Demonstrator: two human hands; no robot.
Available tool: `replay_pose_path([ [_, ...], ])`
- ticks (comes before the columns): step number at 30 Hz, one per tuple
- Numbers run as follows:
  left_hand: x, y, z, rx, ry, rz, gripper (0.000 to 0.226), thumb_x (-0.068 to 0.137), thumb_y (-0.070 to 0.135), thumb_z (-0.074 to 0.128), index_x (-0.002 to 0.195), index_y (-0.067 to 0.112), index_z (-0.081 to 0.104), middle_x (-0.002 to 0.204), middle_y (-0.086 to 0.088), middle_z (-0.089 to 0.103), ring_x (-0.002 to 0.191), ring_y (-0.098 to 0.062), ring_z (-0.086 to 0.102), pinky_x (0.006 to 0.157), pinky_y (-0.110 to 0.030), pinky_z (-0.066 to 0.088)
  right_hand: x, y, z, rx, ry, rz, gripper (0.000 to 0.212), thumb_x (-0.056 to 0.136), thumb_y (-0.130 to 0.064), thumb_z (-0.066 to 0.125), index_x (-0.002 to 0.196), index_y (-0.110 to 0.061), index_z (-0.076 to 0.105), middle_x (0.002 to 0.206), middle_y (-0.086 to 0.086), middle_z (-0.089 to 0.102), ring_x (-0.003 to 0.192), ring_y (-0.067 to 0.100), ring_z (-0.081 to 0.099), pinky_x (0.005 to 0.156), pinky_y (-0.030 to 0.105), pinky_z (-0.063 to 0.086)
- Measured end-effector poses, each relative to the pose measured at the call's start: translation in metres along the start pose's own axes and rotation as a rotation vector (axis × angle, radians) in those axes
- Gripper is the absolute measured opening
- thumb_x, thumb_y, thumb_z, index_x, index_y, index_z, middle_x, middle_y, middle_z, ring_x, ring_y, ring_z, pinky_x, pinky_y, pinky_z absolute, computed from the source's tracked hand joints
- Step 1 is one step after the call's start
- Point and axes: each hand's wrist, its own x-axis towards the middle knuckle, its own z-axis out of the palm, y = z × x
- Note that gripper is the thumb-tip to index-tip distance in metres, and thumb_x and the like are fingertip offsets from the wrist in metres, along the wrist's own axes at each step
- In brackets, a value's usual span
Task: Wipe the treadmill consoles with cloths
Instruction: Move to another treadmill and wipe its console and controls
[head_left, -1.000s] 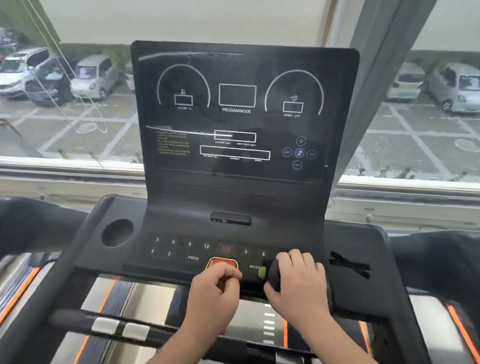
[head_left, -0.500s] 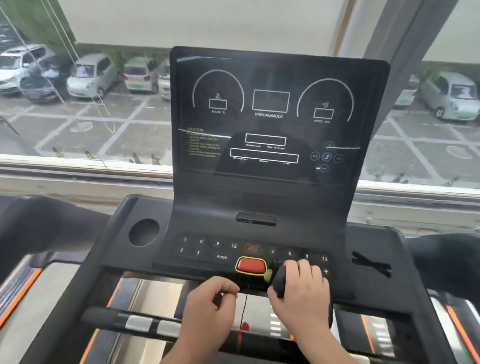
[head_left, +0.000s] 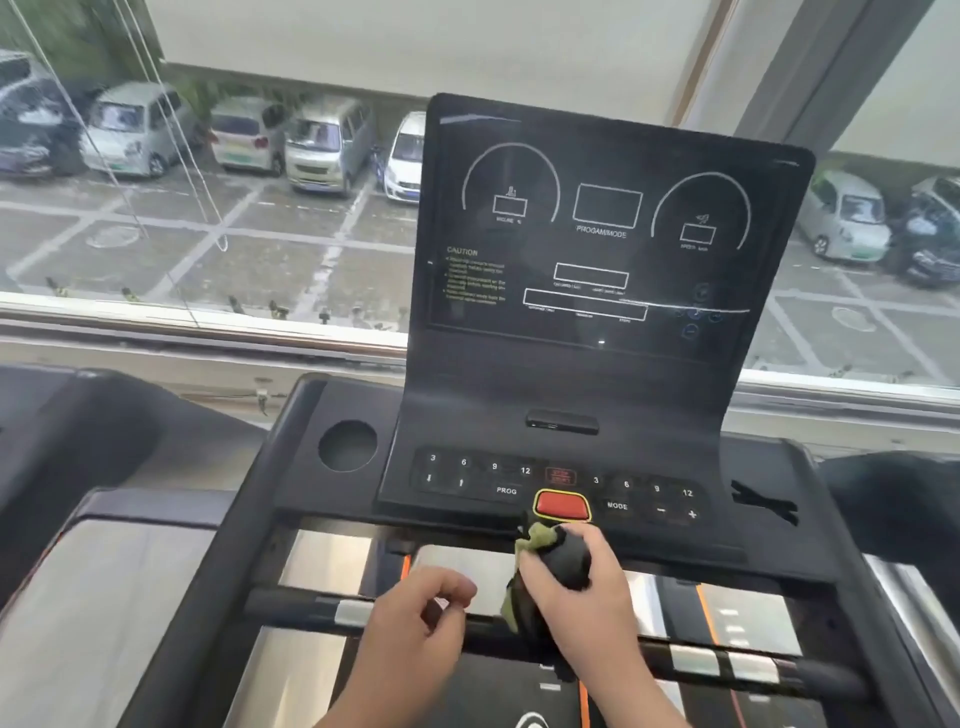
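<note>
A black treadmill console (head_left: 613, 249) stands upright ahead, its dark screen printed with white dials and boxes. Below it lies a keypad strip (head_left: 483, 480) with a red stop button (head_left: 562, 505). My right hand (head_left: 582, 597) is closed around a dark cloth with a green edge (head_left: 563, 558), just below the red button at the console's front edge. My left hand (head_left: 415, 623) hovers to its left over the handlebar, fingers curled with nothing visible in them.
A round cup holder (head_left: 347, 445) sits left of the keypad. A black handlebar with silver sensor pads (head_left: 727, 665) crosses in front. Another treadmill's dark console (head_left: 78, 431) is at the left. A window behind overlooks a car park.
Both hands have pulled back from the keypad toward me, uncovering the red button and the MODE key. The view has swung left, so the console now sits right of centre.
</note>
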Motion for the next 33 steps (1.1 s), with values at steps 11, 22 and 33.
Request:
replay_pose_path([
  [11, -0.008, 0.027, -0.029, -0.284, -0.141, -0.124, 0.048, 0.072, 0.057, 0.080, 0.117, 0.043, 0.070, 0.113, 0.009, 0.074, 0.099, -0.014, 0.072, 0.087, -0.043, 0.063, -0.033, -0.067, 0.017, 0.605, -0.327, 0.492, 0.064, 0.103, -0.065, 0.039, 0.114, -0.020, 0.083, 0.116, 0.006, 0.080, 0.108, 0.026, 0.076, 0.103, 0.049, 0.055],
  [22, -0.017, 0.022, -0.066, -0.269, 0.162, -0.141, 0.021, 0.103, 0.017, 0.060, 0.093, 0.024, 0.078, 0.080, 0.000, 0.075, 0.073, -0.024, 0.072, 0.070, -0.044, 0.063, -0.038, -0.070, 0.046, 0.464, -0.464, 0.450, 0.077, 0.102, -0.074, 0.016, 0.128, -0.026, 0.071, 0.123, 0.007, 0.078, 0.117, 0.028, 0.073, 0.103, 0.054, 0.053],
  [33, -0.063, 0.018, -0.121, -0.467, 0.246, -0.236, 0.025, 0.099, 0.045, 0.065, 0.109, 0.024, 0.076, 0.103, 0.008, 0.079, 0.099, -0.007, 0.073, 0.084, -0.023, 0.056, -0.068, -0.092, 0.104, 0.202, -0.797, 0.125, 0.023, 0.104, -0.035, 0.058, 0.125, -0.038, 0.068, 0.119, -0.005, 0.077, 0.115, 0.018, 0.072, 0.101, 0.046, 0.055],
])
